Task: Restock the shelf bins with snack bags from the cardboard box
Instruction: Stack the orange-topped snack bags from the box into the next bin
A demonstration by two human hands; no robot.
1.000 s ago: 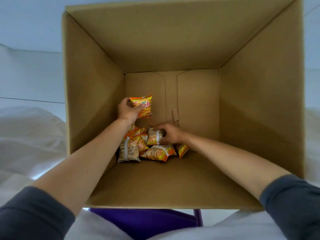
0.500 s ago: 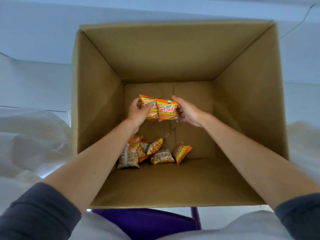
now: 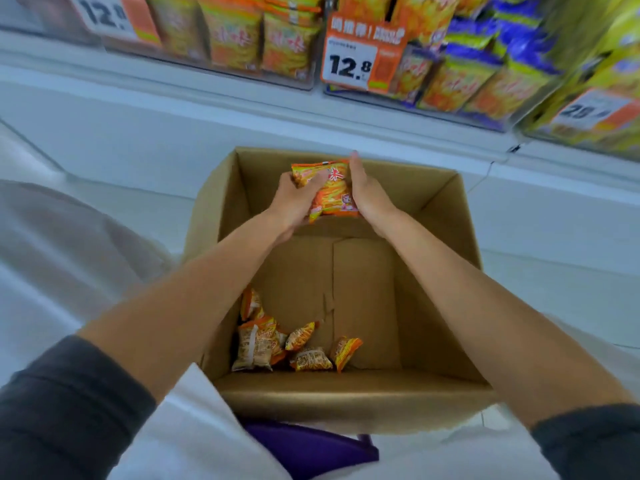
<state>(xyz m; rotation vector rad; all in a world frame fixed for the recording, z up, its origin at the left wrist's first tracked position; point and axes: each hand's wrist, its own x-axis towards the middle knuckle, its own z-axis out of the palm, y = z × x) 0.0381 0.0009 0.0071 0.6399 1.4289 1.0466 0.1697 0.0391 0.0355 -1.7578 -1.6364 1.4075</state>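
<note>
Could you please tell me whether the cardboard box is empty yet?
Not empty: several loose snack bags lie on the floor of the cardboard box, toward its left side.

Materials and finish, shelf front
Matt brown card on the cardboard box (image 3: pixel 433 216); glossy, crinkled plastic film on the snack bags (image 3: pixel 332 192); clear glossy plastic shelf bins (image 3: pixel 242 65); smooth printed price tag (image 3: pixel 349 64); dark matt cloth sleeve (image 3: pixel 62 403).
</note>
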